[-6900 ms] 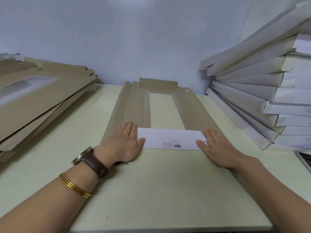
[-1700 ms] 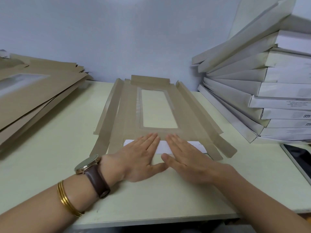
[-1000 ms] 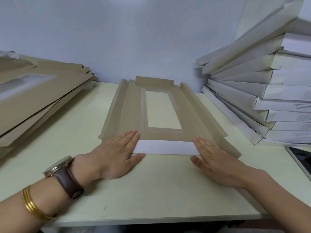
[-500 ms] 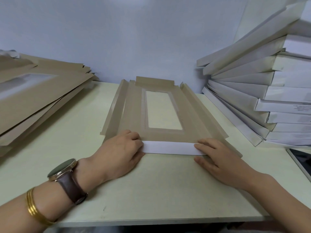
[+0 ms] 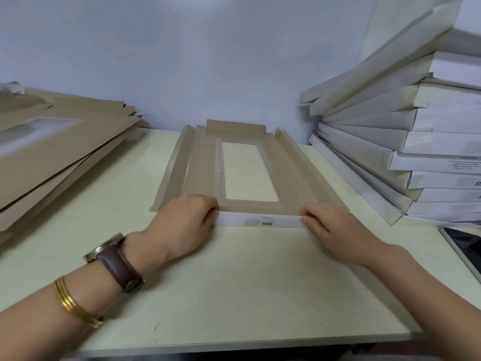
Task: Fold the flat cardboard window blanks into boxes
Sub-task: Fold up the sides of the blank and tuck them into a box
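My left hand (image 5: 182, 220) and right hand (image 5: 331, 227) curled round the ends of the white flap (image 5: 260, 221), brown window blank (image 5: 203, 173) flat on the table (image 5: 234, 295), folded boxes (image 5: 416, 142) stacked right

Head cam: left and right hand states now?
Left hand: fingers curled, gripping the left end of the white flap.
Right hand: fingers curled, gripping the right end of the flap.

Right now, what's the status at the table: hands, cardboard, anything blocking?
Left hand and right hand each pinch an end of the white printed flap. Brown cardboard window blank lies flat, side strips raised. Nothing blocking.
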`<state>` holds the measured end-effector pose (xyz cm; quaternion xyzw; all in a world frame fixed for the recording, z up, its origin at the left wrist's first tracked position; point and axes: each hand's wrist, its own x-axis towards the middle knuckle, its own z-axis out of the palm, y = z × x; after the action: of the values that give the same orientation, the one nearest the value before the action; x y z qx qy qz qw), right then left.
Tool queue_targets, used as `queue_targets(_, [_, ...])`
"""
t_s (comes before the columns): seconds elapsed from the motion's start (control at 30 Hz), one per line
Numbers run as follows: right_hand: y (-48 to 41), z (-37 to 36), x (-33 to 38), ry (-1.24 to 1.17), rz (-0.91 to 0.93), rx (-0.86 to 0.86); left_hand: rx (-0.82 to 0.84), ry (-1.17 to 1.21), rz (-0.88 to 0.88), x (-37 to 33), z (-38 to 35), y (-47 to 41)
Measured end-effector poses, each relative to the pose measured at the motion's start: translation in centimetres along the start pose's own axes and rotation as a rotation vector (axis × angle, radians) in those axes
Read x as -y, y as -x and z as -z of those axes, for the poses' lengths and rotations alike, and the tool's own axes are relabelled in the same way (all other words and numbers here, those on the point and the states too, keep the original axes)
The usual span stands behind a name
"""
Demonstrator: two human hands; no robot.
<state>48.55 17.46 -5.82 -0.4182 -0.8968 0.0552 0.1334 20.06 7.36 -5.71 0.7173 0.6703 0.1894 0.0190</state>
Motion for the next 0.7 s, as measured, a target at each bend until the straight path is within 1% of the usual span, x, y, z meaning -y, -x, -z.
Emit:
queue_targets(0.07, [-0.6, 0.5, 0.1, -0.016, -0.034, 0.020, -0.009, 0.015, 0.034, -0.1, 0.0, -0.3])
queue_targets(0.13, [-1.3, 1.0, 0.3, 0.028, -0.048, 0.066, -0.020, 0.012, 0.052, -0.3, -0.1, -0.6])
queue_targets(0.23, [-2.6, 1.7, 0.8, 0.160, -0.061, 0.119, -0.044, -0.023, 0.060, -0.1, -0.3, -1.0])
queue_targets(0.33, [-3.6, 1.7, 1.4, 0.300, -0.069, 0.113, -0.055, -0.063, 0.056, 0.1, -0.7, -1.4])
queue_targets(0.43, [-4.1, 0.8, 1.8, 0.362, -0.083, 0.112, -0.022, -0.120, 0.006, 0.1, -1.2, -1.7])
queue_targets(0.57, [-3.7, -0.5, 2.1, 0.344, -0.091, 0.091, 0.016, -0.145, -0.104, -0.3, -1.4, -2.1])
queue_targets(0.63, [-3.4, -1.4, 2.4, 0.287, -0.095, 0.070, 0.064, -0.134, -0.150, -1.0, -1.7, -2.3])
queue_targets(0.7, [-3.1, -2.3, 3.4, 0.170, -0.052, 0.071, 0.132, -0.136, -0.154, -1.9, -2.5, -2.4])
